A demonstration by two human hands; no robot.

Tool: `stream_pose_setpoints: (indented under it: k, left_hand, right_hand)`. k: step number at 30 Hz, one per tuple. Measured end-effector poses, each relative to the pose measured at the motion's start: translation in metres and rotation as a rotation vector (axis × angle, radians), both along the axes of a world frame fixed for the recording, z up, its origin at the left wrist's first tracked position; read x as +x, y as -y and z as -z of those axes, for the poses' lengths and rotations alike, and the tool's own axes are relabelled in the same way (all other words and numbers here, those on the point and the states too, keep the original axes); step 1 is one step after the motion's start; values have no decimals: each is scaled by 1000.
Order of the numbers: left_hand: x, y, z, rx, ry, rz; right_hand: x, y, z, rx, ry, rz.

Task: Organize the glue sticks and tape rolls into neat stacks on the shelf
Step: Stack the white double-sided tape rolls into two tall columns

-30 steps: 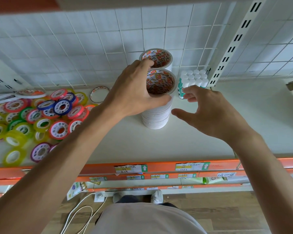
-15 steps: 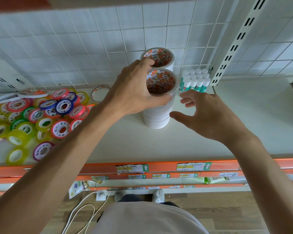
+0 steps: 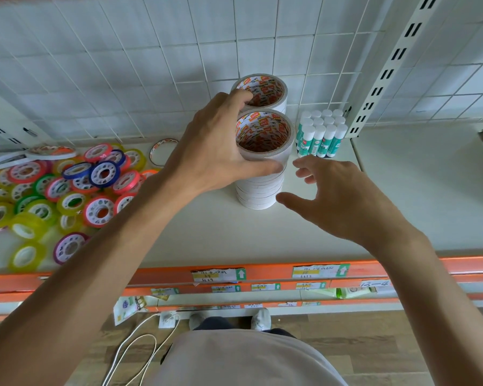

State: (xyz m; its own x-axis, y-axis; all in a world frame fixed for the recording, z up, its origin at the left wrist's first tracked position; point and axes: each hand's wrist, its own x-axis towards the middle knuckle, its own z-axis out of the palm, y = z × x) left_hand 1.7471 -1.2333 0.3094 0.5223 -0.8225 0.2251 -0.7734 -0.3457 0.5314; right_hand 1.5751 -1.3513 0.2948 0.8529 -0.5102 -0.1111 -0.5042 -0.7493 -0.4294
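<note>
The front stack of white tape rolls (image 3: 262, 162) stands mid-shelf (image 3: 416, 196), a second stack (image 3: 262, 90) touching it at 12 o'clock and glue sticks (image 3: 319, 135) at 2 o'clock. The left hand (image 3: 215, 151) holds its top roll; the right hand (image 3: 343, 196) hovers near at 4 o'clock, grip wide.

shop, stationery aisle | orange shelf edge (image 3: 262, 270) with price labels (image 3: 218, 275) | slotted upright (image 3: 385, 71) | wire-grid back panel (image 3: 151, 65)

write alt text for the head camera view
A person's left hand grips the top of the nearer stack of white tape rolls on a shelf, the right hand open beside it. Glue sticks stand right of the stack; coloured tape rolls lie heaped left.
</note>
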Motion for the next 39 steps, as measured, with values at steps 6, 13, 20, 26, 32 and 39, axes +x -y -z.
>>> stream_pose_setpoints:
  k: [6, 13, 20, 26, 32, 39]
  left_hand:
    - [-7, -57, 11, 8, 137, 52]
    - [-11, -120, 37, 149, 156, -8]
    - [-1, -177, 48, 147, 94, -150]
    - [31, -223, 50, 108, 39, -215]
    - [76, -270, 46, 107, 82, -238]
    - [142, -339, 52, 130, 101, -295]
  right_hand:
    - [-15, -33, -12, -11, -33, -95]
    - [17, -65, -11, -8, -18, -249]
    - [78, -104, 4, -14, -19, -468]
    - [134, -140, 18, -39, -25, -527]
    - [182, -186, 16, -63, 0, -556]
    - [239, -246, 17, -106, -22, -568]
